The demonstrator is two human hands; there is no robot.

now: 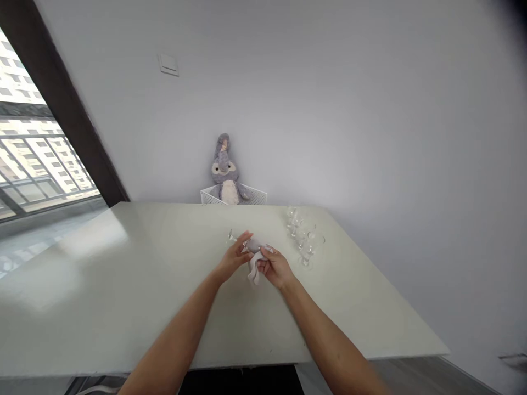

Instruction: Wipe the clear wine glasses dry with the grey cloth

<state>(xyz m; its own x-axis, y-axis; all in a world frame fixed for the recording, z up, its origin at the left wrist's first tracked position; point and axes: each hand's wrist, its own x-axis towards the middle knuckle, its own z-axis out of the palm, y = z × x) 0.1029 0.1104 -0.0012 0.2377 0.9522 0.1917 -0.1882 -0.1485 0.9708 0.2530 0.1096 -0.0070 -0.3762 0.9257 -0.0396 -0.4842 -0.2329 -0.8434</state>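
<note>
- Holds a stemmed glass on its side with the left hand, with fingers partly curled about the stem and the lower bowl.
- Points the glass foot left and the bowl right, over the middle of the tabletop; cannot tell if touching it or just above.
- Pinches a pale cloth in the right hand, with thumb and fingers nearly together, at the mouth end of the bowl; too small to tell inside from outside the rim.
- Lets the cloth droop toward the near side, between both hands.
- Has a close row of clear stemmed glasses upright to the right, near the right hand.
- Faces a grey plush toy in a white basket beyond the far edge, against the wall.
</note>
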